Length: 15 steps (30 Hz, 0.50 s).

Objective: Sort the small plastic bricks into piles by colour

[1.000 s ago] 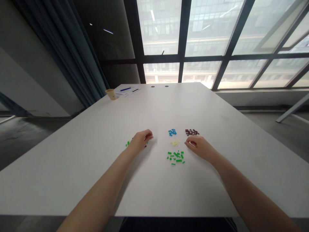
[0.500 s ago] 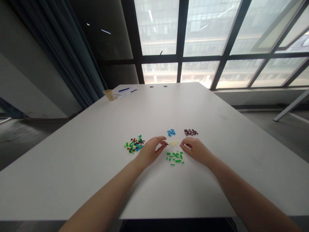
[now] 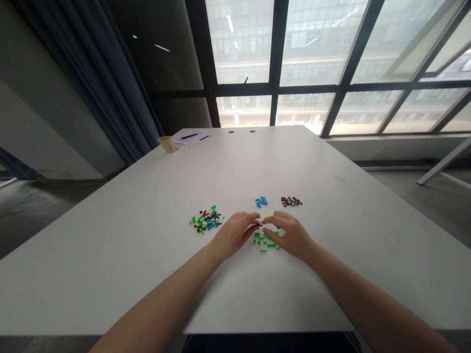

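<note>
My left hand (image 3: pixel 237 233) pinches a small dark brown brick (image 3: pixel 260 225) between thumb and fingertips. Close on its right, my right hand (image 3: pixel 290 233) has thumb and fingers apart, with the fingertips beside that brick. Beneath and in front of the hands lie loose green bricks (image 3: pixel 271 245), partly covered by the right hand. Pale yellow bricks (image 3: pixel 266 215) show just behind the fingers, mostly hidden. Farther back are a little group of blue bricks (image 3: pixel 261 201) and a group of dark brown bricks (image 3: pixel 290 201). A mixed-colour pile of bricks (image 3: pixel 206 220) sits left of my left hand.
All this rests on a long white table (image 3: pixel 235 171). At its far left stand a paper cup (image 3: pixel 167 144) and papers (image 3: pixel 187 141) with a blue pen (image 3: pixel 189 136). Beyond the table are large windows; a dark blue curtain (image 3: pixel 95 73) hangs at left.
My right hand has moved left, and its thumb and fingers have spread beside the brown brick. My left hand has shifted slightly right, still pinching that brick.
</note>
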Motion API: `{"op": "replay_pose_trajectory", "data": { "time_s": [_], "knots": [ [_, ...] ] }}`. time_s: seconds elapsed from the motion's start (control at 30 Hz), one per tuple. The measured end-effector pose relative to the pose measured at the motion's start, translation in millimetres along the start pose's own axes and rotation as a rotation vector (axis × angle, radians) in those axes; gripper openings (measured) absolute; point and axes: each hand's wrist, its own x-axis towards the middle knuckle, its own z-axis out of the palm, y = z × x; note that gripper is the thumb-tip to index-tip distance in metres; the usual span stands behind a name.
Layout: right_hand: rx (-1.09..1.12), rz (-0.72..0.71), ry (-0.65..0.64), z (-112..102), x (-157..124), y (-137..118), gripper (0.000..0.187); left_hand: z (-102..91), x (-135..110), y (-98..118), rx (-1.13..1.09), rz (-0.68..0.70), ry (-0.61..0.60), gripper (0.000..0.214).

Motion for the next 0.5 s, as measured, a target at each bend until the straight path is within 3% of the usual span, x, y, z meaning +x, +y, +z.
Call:
{"op": "replay_pose_trajectory", "data": {
  "time_s": [0.23,0.33,0.5],
  "knots": [
    [-0.008,0.006,0.016,2.1,2.9,5.2,0.010,4.4,-2.3,0.1,-0.031,-0.054,-0.027,0.027],
    [-0.048,0.104,0.055,-7.3,4.4,30.1,0.012,1.9,-0.9,-1.5,-0.037,-0.139,-0.040,0.031],
    [-0.262,0.406,0.068,-28.3,-1.0,86.1,0.018,-3.9,1.8,-6.6,-0.077,-0.289,-0.064,0.025]
  ]
}}
